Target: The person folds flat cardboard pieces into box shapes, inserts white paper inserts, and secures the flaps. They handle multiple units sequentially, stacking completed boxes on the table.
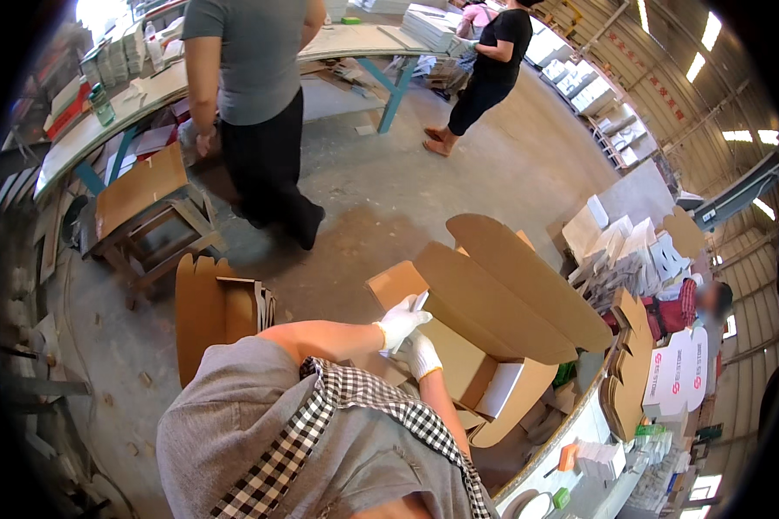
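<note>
Both my hands wear white gloves and are close together over the near left side of an open brown cardboard box (pixel 448 339). My left hand (pixel 401 324) is closed around a thin white flat piece (pixel 421 301), whose edge shows above the fingers. Just below it, my right hand (pixel 423 356) has its fingers curled against what looks like the same piece; the gloves hide most of it. The box's long lid (pixel 528 290) stands raised on the far side. A white slab (pixel 499 389) leans inside the box at its right end.
To the left stands another open carton (pixel 225 298), with a wooden stool (pixel 151 216) beyond. A cluttered white-topped table (pixel 580 450) borders the right side. One person (pixel 260 104) stands ahead, another (pixel 485 73) farther off by a long workbench (pixel 355 41). White packaging (pixel 636 251) is piled at right.
</note>
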A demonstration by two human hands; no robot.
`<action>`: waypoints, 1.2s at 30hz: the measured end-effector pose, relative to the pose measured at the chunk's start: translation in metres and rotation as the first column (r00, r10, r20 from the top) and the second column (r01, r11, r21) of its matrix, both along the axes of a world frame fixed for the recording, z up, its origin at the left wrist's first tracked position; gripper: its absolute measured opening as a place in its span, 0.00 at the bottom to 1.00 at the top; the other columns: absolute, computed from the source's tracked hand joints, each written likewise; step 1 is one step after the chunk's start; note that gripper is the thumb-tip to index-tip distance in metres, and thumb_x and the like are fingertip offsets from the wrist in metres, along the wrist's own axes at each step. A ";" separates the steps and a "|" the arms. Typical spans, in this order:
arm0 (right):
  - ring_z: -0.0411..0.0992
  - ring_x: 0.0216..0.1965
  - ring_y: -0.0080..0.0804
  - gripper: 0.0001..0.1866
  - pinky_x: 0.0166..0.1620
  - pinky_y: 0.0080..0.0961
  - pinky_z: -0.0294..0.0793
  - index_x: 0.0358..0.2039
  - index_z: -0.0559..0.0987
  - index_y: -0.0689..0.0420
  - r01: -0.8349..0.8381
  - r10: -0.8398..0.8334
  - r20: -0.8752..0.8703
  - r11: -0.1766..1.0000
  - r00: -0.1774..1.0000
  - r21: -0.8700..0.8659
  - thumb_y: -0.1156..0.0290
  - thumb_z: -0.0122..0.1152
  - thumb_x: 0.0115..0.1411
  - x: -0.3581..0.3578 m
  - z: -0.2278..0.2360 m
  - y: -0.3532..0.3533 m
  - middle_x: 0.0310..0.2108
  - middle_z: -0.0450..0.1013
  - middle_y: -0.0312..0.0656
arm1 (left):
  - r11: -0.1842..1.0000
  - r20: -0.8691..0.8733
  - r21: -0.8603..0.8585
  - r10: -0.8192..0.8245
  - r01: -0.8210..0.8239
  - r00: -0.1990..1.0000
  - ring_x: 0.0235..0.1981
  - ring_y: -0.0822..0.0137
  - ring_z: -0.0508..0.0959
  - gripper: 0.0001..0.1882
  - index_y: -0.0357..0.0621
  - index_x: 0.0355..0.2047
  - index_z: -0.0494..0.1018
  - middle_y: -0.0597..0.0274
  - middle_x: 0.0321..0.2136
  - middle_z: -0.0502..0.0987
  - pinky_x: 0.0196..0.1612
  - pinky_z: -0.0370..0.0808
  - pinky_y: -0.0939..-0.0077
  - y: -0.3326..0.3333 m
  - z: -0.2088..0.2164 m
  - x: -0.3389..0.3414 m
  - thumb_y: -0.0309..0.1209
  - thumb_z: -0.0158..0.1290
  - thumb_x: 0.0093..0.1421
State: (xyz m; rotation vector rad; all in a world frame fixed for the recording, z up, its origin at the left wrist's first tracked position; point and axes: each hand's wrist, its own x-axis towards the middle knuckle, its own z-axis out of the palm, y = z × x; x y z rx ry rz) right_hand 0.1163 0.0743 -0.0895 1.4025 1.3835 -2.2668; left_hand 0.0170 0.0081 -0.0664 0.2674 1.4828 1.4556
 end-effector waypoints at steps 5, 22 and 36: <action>0.76 0.45 0.48 0.30 0.46 0.39 0.74 0.62 0.69 0.51 -0.011 0.022 -0.078 0.991 0.997 0.135 0.47 0.50 0.66 0.013 -0.049 0.016 0.51 0.76 0.46 | 0.988 -0.299 -0.110 -0.134 0.105 0.945 0.53 0.50 0.74 0.30 0.42 0.61 0.62 0.45 0.51 0.73 0.56 0.68 0.62 0.010 0.001 -0.004 0.36 0.54 0.60; 0.78 0.28 0.48 0.34 0.32 0.43 0.76 0.49 0.73 0.57 -0.348 0.293 0.346 -0.046 0.891 0.936 0.43 0.66 0.53 0.036 0.011 -0.054 0.27 0.78 0.46 | 0.940 -0.514 -0.218 -0.339 0.262 0.788 0.49 0.51 0.76 0.34 0.44 0.61 0.61 0.45 0.47 0.76 0.53 0.70 0.62 0.025 -0.004 -0.038 0.44 0.55 0.56; 0.79 0.31 0.43 0.36 0.35 0.37 0.77 0.53 0.72 0.52 -0.451 0.339 0.457 -0.102 0.822 0.887 0.41 0.66 0.52 0.047 0.005 -0.023 0.29 0.80 0.42 | 0.978 -0.574 -0.157 -0.203 0.137 0.793 0.39 0.53 0.78 0.23 0.37 0.40 0.70 0.47 0.37 0.77 0.44 0.73 0.61 0.030 -0.019 -0.032 0.45 0.57 0.57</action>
